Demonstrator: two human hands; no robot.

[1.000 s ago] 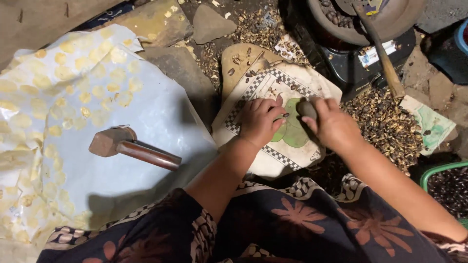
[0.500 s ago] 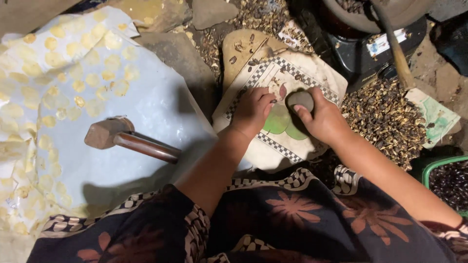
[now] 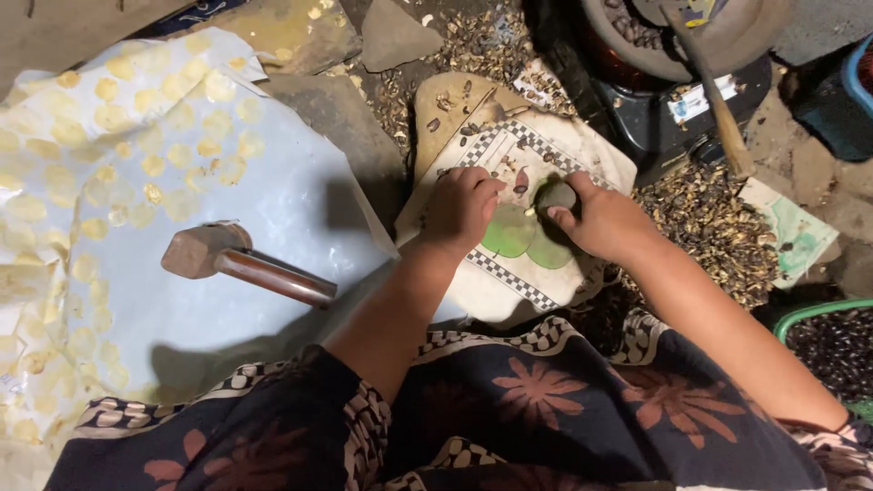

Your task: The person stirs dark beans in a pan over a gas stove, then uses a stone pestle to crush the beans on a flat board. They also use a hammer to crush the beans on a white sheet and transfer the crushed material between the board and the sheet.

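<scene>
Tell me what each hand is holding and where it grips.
The right hand grips a small dark stone around its top. The left hand holds nothing, resting on the patterned cloth.

Counts of what is seen from the head camera

Two hands are seen, a left hand and a right hand; one small dark stone is gripped. One patterned cloth with two green leaf shapes is counted, one wooden mallet, one pale sheet dotted with many yellow discs beyond counting, one green basket, one blue tub.
</scene>
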